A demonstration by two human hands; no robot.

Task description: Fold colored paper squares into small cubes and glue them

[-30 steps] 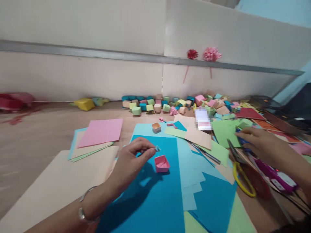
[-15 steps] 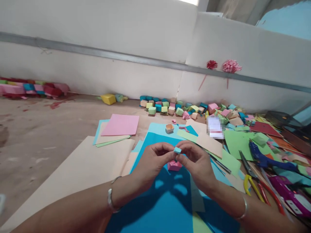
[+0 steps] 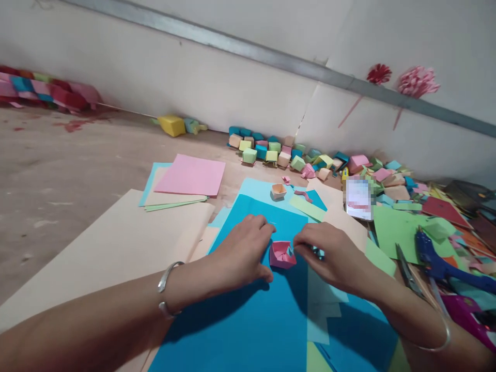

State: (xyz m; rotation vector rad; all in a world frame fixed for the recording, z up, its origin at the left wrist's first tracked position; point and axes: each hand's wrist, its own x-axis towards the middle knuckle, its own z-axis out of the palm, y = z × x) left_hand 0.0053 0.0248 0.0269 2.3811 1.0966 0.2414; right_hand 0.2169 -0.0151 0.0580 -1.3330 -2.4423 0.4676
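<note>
A small pink folded paper box [image 3: 282, 255], its top uncovered, sits on the large blue paper sheet [image 3: 236, 315]. To its left, my left hand [image 3: 248, 248] is spread, thumb and fingers apart, holding nothing. At the box's right side my right hand [image 3: 329, 250] is closed, thumb and forefinger pinched at the rim. A small piece of light-blue paper [image 3: 320, 253] shows beneath its curled fingers, partly hidden. A bluish bit also shows at the box's right inner edge. Beyond the hands stands a small peach paper box [image 3: 278, 191].
Pink sheets [image 3: 191, 175] and a big cream sheet [image 3: 155, 232] lie left. Scissors [image 3: 406, 271], a blue glue gun [image 3: 437, 261] and a phone [image 3: 358, 199] are at right. Several folded paper blocks [image 3: 271, 150] line the wall.
My hands, together above the pink box holding a small light-blue paper piece, have parted. The left hand opened and moved beside the box; the right shifted right. The view tilted down.
</note>
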